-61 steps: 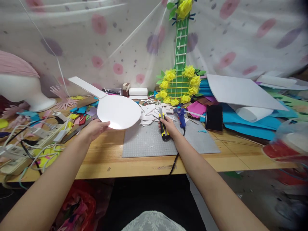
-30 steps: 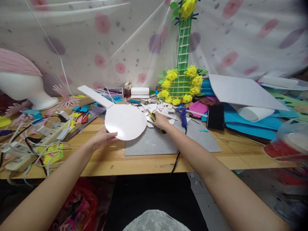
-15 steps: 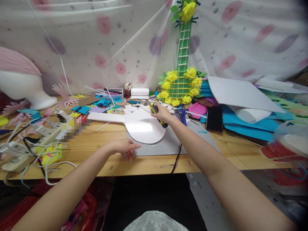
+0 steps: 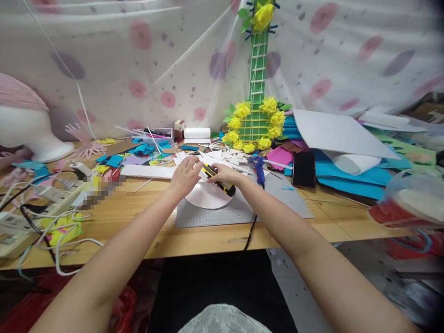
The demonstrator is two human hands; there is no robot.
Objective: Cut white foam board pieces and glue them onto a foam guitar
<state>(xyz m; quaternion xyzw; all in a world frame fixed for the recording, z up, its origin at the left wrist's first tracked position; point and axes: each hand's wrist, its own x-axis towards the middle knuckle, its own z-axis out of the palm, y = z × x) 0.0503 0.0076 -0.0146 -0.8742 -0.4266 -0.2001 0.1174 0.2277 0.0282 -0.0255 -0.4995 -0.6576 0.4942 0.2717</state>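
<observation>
My right hand (image 4: 223, 174) is closed around a yellow and black utility knife (image 4: 226, 187), held slanting above a white guitar-shaped board (image 4: 208, 200). Just left of the knife's front end, my left hand (image 4: 187, 175) rests over the board with its fingers bent and somewhat apart. It appears to hold nothing. The board's long neck (image 4: 147, 171) points left, and its round body is partly hidden by my hands. Beneath it lies a grey cutting mat (image 4: 194, 218). Whether the blade touches the board cannot be made out.
White paper scraps (image 4: 239, 158) lie behind the board. A blue glue gun (image 4: 258, 170) and a black phone (image 4: 304, 169) are to the right. A green guitar with yellow flowers (image 4: 257, 92) leans at the back. Power strips with tangled cables (image 4: 52, 208) fill the left.
My left hand has moved from the table's front up and forward onto the board, beside the knife. My right hand has shifted slightly left and nearer, still holding the knife. The view has turned slightly right.
</observation>
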